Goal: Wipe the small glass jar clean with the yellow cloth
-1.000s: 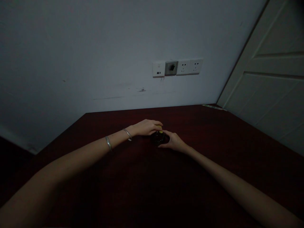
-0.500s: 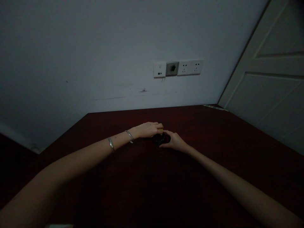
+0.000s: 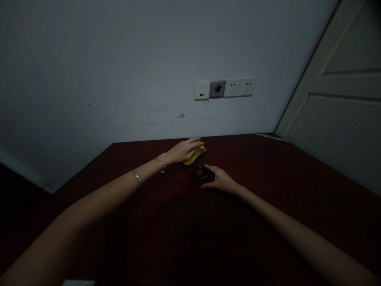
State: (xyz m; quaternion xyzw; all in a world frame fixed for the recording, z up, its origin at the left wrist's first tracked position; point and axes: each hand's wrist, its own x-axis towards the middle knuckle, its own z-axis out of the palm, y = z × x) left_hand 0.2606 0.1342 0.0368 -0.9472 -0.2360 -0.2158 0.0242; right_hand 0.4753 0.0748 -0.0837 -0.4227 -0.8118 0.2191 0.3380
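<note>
A yellow cloth lies under and between the fingers of my left hand, which holds it near the back of the dark red table. The cloth's edges stick out below and to the right of the fingers. Just in front of it stands a round, dark, see-through glass vessel; its exact kind is hard to make out in the dim light. My right hand is curved around the vessel's right side, with thumb and forefinger on either side of it.
Behind the dark red tabletop rises a pale wall with a row of sockets and switches. A white panelled door stands at the right. A pale strip lies at the table's back right corner.
My left hand has moved up and away from the glass vessel with the cloth, which now shows more. My right hand remains at the vessel. The view has shifted slightly.
</note>
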